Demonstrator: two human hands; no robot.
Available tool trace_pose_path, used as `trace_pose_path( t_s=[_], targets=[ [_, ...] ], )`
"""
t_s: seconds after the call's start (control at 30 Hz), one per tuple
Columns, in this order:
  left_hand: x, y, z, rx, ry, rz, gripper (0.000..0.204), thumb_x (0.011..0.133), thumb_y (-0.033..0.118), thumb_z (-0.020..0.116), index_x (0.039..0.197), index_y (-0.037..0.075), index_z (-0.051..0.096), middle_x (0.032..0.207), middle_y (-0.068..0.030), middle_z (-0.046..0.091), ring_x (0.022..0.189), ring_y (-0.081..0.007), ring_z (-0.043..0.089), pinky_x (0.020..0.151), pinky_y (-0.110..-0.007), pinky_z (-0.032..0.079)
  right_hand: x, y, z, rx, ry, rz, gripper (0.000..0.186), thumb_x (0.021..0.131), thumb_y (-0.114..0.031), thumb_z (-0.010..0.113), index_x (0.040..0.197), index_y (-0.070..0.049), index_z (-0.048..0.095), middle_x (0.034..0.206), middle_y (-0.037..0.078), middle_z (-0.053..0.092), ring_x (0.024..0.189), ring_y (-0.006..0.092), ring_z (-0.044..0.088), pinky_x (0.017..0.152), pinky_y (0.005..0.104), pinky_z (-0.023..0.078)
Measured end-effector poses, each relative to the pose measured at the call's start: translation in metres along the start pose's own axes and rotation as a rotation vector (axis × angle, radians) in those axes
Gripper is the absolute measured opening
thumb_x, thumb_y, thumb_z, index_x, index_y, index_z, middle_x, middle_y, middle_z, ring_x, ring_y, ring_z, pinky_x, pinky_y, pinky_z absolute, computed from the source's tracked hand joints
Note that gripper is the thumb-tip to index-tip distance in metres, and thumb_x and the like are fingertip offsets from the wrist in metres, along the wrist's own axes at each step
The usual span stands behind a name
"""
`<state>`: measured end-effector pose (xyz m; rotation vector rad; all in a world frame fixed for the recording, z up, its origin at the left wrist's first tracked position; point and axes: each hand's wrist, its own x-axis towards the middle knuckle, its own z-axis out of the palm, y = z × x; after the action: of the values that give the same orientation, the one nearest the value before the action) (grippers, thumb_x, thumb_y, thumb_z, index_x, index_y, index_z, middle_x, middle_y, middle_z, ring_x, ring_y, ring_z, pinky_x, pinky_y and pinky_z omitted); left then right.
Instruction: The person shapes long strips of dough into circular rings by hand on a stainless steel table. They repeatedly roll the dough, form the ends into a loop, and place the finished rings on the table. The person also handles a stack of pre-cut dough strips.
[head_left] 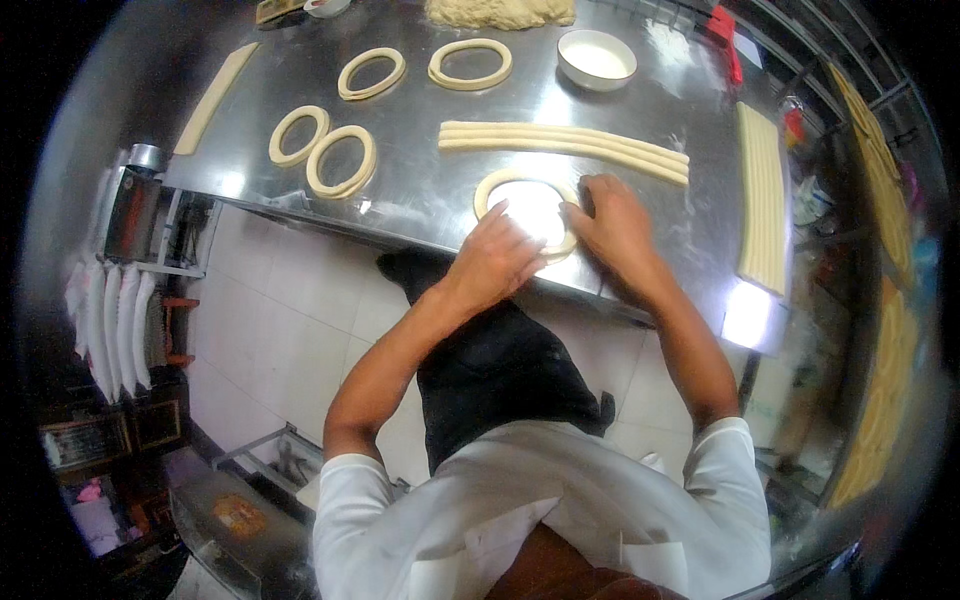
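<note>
Dough ring [490,190] at the near edge of the steel table [420,110], where I have both hands pressing it: left hand [493,262] flat on the near rim, right hand [615,222] gripping its right side. I judge shaping underway; closing the loop evenly seems next. Beyond lie dough strips [565,143], finished rings [340,160] and a white bowl [596,58].

Pale dough ring [497,186]: formed from doubled strands, closed loop, lying flat at the near edge of the steel bench [400,190].
</note>
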<state>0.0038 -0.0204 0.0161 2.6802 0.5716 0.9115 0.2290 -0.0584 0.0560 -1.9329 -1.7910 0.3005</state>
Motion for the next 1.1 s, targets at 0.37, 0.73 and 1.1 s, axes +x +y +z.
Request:
trace_pose_path(
  t_s=[0.37, 0.73, 1.1],
  targets=[
    [-0.008, 0.011, 0.001, 0.142, -0.031, -0.058, 0.042, 0.08, 0.028, 0.085, 0.111, 0.004, 0.072, 0.104, -0.0139, 0.068, 0.105, -0.0314, 0.065, 0.113, -0.055, 0.045, 0.025, 0.002, 0.023, 0.147, 0.041, 0.167, 0.03, 0.093, -0.016, 0.069, 0.114, 0.004, 0.065, 0.101, 0.021, 0.073, 0.09, 0.0354, 0.073, 0.082, 0.0467, 0.056],
    [0.039, -0.047, -0.019, 0.316, -0.055, -0.668, 0.044, 0.086, 0.032, 0.081, 0.108, -0.004, 0.07, 0.106, -0.0215, 0.064, 0.105, -0.0389, 0.062, 0.088, -0.052, 0.051, 0.043, -0.017, 0.022, 0.99, -0.067, -0.051, 0.034, 0.1, 0.0, 0.061, 0.134, -0.002, 0.059, 0.112, 0.008, 0.068, 0.087, 0.0116, 0.065, 0.075, 0.0284, 0.057],
    [0.033, -0.137, -0.105, -1.273, 0.339, -0.893, 0.024, 0.101, 0.011, 0.065, 0.12, -0.003, 0.063, 0.081, -0.0032, 0.064, 0.07, -0.0135, 0.066, 0.075, -0.036, 0.065, 0.143, -0.076, 0.029, 1.161, -0.141, -0.053, 0.036, 0.102, -0.007, 0.06, 0.137, -0.001, 0.057, 0.116, 0.01, 0.068, 0.086, 0.0139, 0.067, 0.068, 0.0302, 0.061]
  ],
)
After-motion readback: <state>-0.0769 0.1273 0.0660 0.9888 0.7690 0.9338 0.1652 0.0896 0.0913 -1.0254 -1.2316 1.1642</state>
